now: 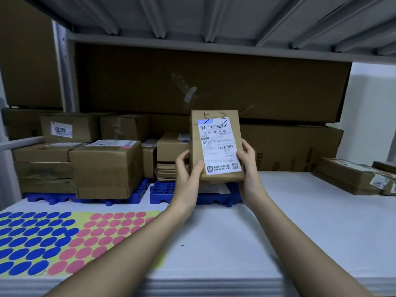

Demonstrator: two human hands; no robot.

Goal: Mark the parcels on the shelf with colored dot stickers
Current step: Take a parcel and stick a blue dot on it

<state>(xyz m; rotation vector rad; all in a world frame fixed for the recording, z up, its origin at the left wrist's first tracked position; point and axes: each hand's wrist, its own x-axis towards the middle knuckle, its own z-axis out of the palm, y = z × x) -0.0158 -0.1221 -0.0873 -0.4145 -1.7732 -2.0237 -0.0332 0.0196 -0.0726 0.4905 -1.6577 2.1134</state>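
Both grips, left hand (186,168) & right hand (248,161), clasp upright brown parcel (216,146) w/ white barcode label (220,144).

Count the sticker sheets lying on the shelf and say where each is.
2, side by side at the front left: the blue dot sheet at the far left, the pink dot sheet to its right, partly hidden by the left forearm.

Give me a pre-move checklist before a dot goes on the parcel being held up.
1. Parcel held by both hands, left hand and right hand: ok.
2. Shipping label faces the camera: ok.
3. A hand free to peel a dot: not ok.
4. Sticker sheets on the white shelf surface, near the left arm: ok.
5. Dot already on this parcel: cannot tell.
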